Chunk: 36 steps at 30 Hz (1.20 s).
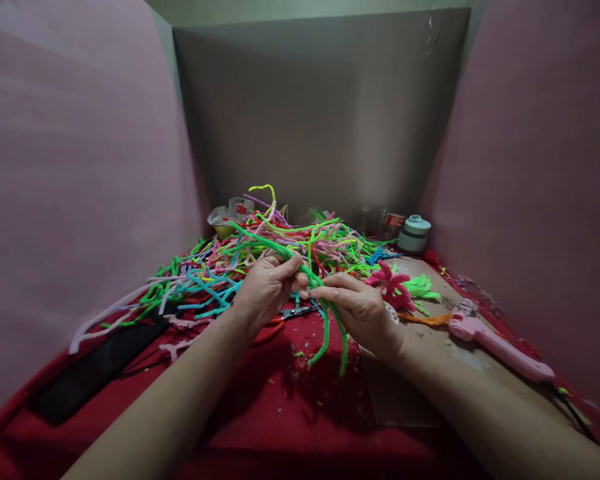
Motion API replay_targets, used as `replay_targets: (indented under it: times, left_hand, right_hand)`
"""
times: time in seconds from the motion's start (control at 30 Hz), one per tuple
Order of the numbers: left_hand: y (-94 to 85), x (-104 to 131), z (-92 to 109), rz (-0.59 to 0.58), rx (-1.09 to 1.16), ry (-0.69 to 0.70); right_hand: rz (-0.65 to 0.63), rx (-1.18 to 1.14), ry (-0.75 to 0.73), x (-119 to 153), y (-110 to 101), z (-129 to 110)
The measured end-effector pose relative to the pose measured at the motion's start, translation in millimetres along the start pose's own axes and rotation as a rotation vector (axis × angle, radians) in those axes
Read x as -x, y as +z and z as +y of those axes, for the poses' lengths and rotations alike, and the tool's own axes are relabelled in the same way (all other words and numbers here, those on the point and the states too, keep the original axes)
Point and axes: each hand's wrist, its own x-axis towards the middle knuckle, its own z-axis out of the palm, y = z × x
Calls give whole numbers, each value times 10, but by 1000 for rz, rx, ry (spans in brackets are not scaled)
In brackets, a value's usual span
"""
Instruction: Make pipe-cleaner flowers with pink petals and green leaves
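Note:
Both my hands meet over the middle of the table around several green pipe cleaners (325,337). My left hand (267,287) pinches them between thumb and fingers, with their far ends reaching up and left over the pile. Just to the right, my right hand (357,303) has its fingertips closed on the same strands, and two loose ends hang down below it. Behind them spreads a big tangled heap of coloured pipe cleaners (220,290). Beneath my hands lie red-handled pliers or cutters (270,331), partly hidden by my left arm.
A pink glue gun (500,347) rests on a cardboard sheet (400,397) at right, near a pink pipe-cleaner flower (393,287). Farther back stands a mint-green lidded jar (414,235). A black flat object (95,370) lies left on the red cloth (280,427). Panels enclose three sides.

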Motion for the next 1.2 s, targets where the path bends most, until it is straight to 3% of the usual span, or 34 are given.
replay_targets:
  times: [0.1,0.23,0.33,0.5,0.6,0.73,0.83,1.0,1.2]
  left_hand:
    - [2,24,58,-26,-60,58]
    - [28,65,98,-51,-141,104]
    - [53,99,80,-44,-261,164]
    - [50,120,60,-2,-393,220]
    - [-1,81,83,-51,-222,119]
    - [-95,11,121,45,38,-7]
    - [-150,-14,140,70,98,-58]
    - [-159,8,155,111,33,-52]
    - [-119,19,139,206,-111,-27]
  right_hand:
    - [1,-244,256,-24,13,-47]
    - [127,-907,715,-82,39,-88]
    - [28,-1153,884,-110,43,-87]
    - [-150,-1136,951,-85,34,-88]
    - [-178,-1131,996,-57,31,-101]
    - [-218,-1031,1010,-25,64,-134]
    - [-199,-960,1077,-5,118,-177]
    - [-240,-1014,1194,38,182,-206]
    - [-461,-1103,1338,40,169,-222]
